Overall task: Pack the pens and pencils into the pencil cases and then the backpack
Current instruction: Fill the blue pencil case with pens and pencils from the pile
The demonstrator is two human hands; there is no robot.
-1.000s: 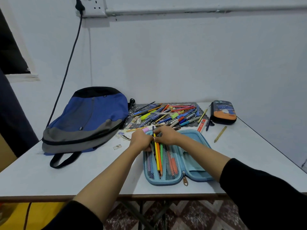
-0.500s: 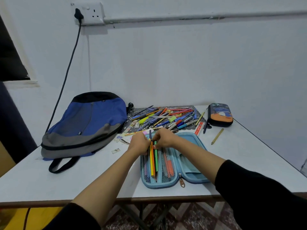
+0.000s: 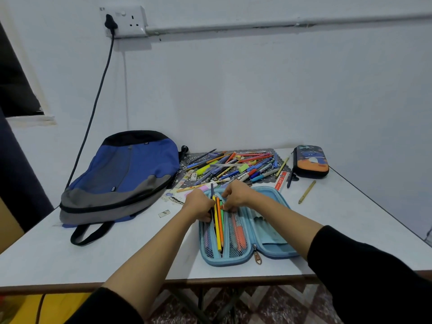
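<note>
Left grip: left hand (image 3: pixel 198 205) clamped round the upper ends of a bundle of yellow, orange and green wooden pencils (image 3: pixel 217 226).
Right grip: right hand (image 3: pixel 237 195), fingers curled down onto the same bundle; clamped or merely touching, cannot tell.
Bundle position: lengthwise over the mesh half of the open light-blue zip pencil case (image 3: pixel 268 191), near the white tabletop (image 3: pixel 117 253) front edge.
Obscured: both hands' fingertips; contents behind mesh indistinct.
</note>
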